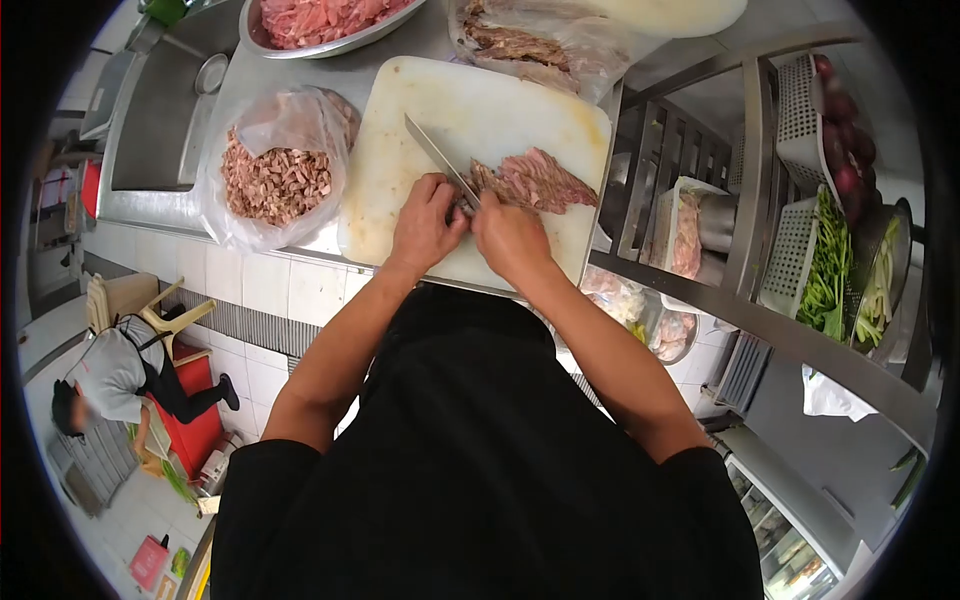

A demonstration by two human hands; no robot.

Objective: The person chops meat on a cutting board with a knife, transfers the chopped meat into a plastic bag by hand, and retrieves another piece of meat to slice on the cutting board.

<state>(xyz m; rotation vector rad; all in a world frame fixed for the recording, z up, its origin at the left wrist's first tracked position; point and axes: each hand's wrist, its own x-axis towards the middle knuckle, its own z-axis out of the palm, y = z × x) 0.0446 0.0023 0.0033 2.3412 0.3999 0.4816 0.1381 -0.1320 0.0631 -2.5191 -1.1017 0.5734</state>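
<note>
My right hand (510, 235) is closed around the handle end of a knife (437, 152), whose blade points to the upper left over the white cutting board (400, 100). Just left of the blade, my left hand (428, 222) rests on the board with its fingers curled in. Whatever lies under those fingertips is mostly hidden. A brown slab of cooked-looking meat (540, 182) lies flat on the board, right of the blade and beyond my right hand.
Left of the board stands a clear plastic bag of diced meat (275, 180). A metal bowl of pink meat (330, 45) and bagged meat (520, 50) sit behind. A sink (155, 140) is at left, a metal rack (750, 150) with vegetables at right. Another person (115, 365) sits lower left.
</note>
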